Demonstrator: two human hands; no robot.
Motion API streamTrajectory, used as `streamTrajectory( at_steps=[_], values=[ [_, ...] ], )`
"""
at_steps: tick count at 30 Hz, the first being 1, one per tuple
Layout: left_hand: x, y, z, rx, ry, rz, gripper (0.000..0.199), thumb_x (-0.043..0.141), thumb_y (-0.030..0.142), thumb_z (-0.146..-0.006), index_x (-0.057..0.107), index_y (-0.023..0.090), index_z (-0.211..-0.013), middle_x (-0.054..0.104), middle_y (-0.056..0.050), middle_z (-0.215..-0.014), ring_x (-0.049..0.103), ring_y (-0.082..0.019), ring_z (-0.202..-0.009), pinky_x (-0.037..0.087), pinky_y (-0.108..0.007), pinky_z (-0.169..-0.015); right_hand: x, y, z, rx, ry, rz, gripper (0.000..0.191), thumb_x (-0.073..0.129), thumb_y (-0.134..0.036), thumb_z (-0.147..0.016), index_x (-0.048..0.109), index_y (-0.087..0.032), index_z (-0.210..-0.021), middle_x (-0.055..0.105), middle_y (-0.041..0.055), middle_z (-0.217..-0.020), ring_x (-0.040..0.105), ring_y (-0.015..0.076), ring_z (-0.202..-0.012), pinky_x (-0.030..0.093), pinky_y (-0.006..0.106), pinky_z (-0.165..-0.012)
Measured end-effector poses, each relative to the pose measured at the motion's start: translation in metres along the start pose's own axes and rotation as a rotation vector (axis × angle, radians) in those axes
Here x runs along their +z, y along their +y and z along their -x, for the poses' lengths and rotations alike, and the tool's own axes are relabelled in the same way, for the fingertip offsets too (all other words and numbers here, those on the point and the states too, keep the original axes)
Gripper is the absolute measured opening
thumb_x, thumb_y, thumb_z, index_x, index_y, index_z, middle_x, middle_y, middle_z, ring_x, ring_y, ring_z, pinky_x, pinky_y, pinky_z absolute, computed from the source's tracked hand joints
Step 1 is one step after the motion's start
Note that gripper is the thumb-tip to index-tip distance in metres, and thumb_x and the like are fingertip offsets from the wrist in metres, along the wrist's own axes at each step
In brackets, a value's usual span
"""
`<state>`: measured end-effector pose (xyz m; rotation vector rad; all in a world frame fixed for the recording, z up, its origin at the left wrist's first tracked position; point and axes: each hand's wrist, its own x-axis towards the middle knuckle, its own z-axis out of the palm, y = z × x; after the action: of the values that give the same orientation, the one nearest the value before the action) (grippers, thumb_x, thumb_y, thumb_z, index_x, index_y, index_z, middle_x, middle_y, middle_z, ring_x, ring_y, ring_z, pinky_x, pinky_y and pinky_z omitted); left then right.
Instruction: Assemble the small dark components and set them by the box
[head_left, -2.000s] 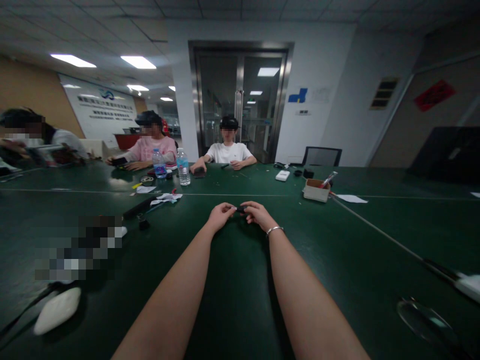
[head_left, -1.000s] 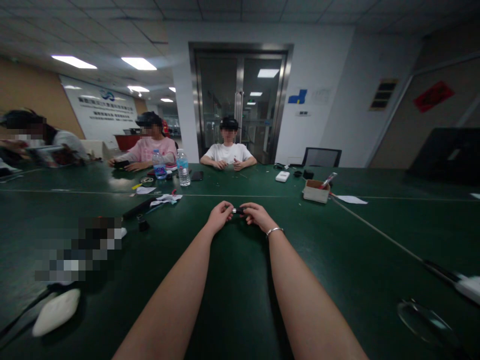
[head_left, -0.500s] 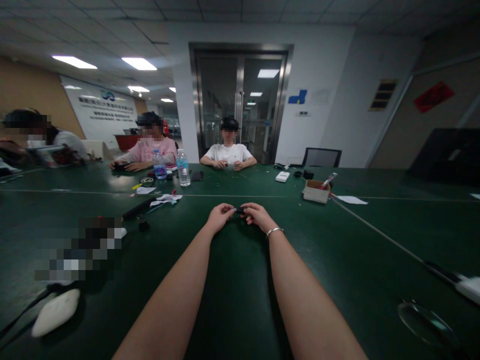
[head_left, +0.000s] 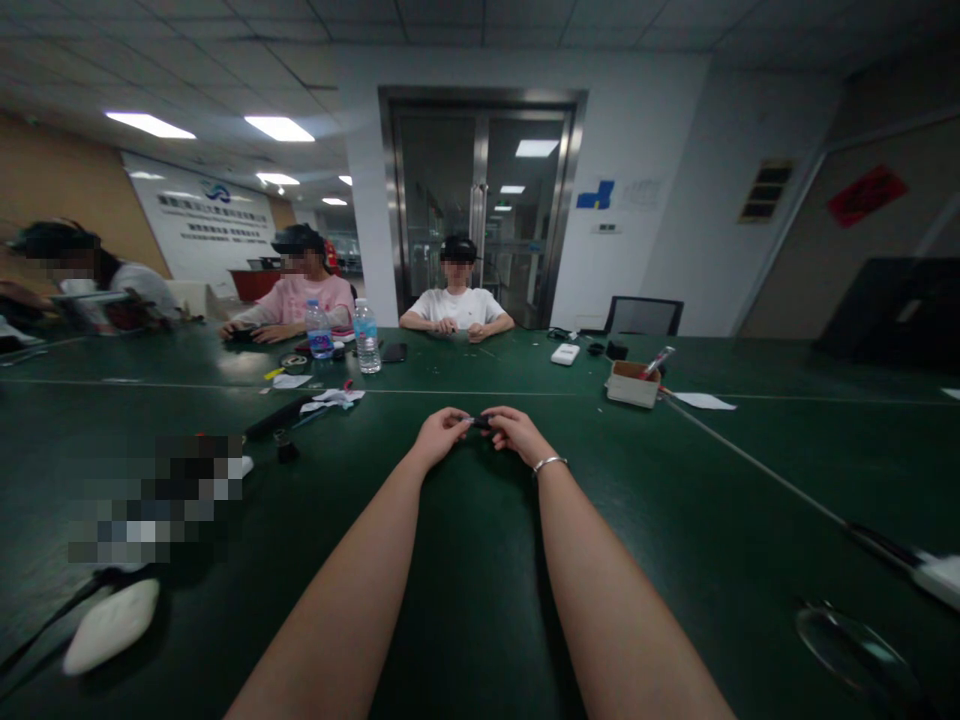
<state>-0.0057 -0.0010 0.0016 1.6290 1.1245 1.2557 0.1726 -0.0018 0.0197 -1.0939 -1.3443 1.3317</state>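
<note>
A small dark object, too small to make out clearly, is held level between my two hands above the green table. My left hand pinches its left end, where a lighter tip shows. The right end is gripped by the fingers of my right hand, which has a silver bracelet at the wrist. The fingertips of both hands are close together.
Left lie a white rounded item, a black case and crumpled paper. Two bottles stand farther back. Right are an open box and eyeglasses. Three people sit across the table.
</note>
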Motion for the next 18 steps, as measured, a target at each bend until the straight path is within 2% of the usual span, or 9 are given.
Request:
streamTrajectory(
  at_steps=[9,18],
  values=[
    [-0.0004,0.0014,0.0012,0.028,0.016,-0.038,0.032,0.065,0.039,-0.07,0.063,0.014,-0.091,0.061,-0.004,-0.074,0.056,-0.012,-0.064,0.044,-0.024,-0.057,-0.0001,0.0007,-0.0001,-0.009,0.002,-0.001,0.02,0.054,-0.011,-0.077,0.063,-0.014,-0.095,0.065,0.0011,-0.061,0.051,0.0043,-0.039,0.046,0.013,-0.038],
    [0.0003,0.0018,0.0014,0.017,-0.018,0.002,0.031,0.06,0.04,-0.075,0.059,0.014,-0.092,0.059,-0.002,-0.069,0.056,-0.012,-0.064,0.043,-0.023,-0.058,0.0002,0.0,0.0007,-0.008,0.0,-0.004,0.02,0.054,-0.011,-0.077,0.063,-0.015,-0.094,0.065,0.0006,-0.06,0.051,0.0042,-0.039,0.046,0.013,-0.038]
  ],
)
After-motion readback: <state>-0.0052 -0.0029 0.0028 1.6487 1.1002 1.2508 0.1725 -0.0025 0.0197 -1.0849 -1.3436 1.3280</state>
